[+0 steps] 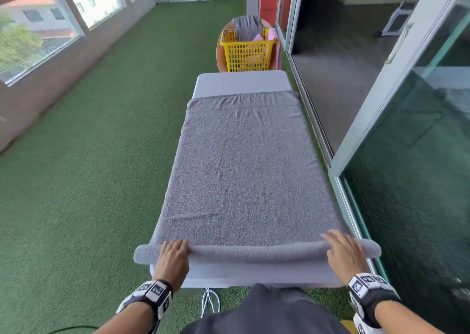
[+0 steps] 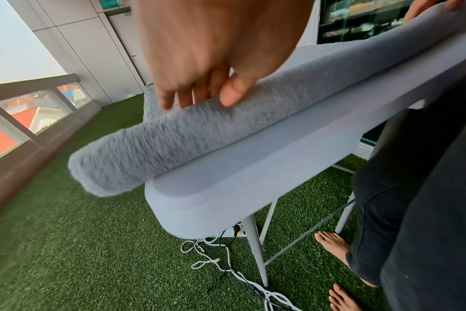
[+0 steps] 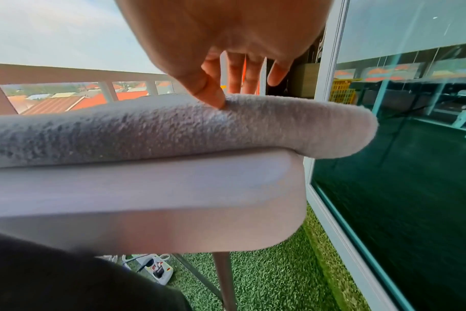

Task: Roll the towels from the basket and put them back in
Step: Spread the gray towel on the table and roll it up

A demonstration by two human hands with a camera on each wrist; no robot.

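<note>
towel (image 1: 244,170) soft, limp, grippy | I push the roll (image 1: 254,253) near both ends | left hand (image 1: 173,257) flat, fingers straight | right hand (image 1: 343,251) likewise, gripping nothing

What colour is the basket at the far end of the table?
The basket is bright yellow, clearest in the head view.

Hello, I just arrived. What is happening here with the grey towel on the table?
A person is rolling a large grey terry towel spread along a long pale grey plastic table. Only the near end is rolled so far, into a thin roll; most of the towel lies flat. The left hand and right hand rest on top of the roll, one near each end, fingers fairly straight. Beyond the table's far end stands a yellow plastic basket holding more towels, grey and pink.
</note>
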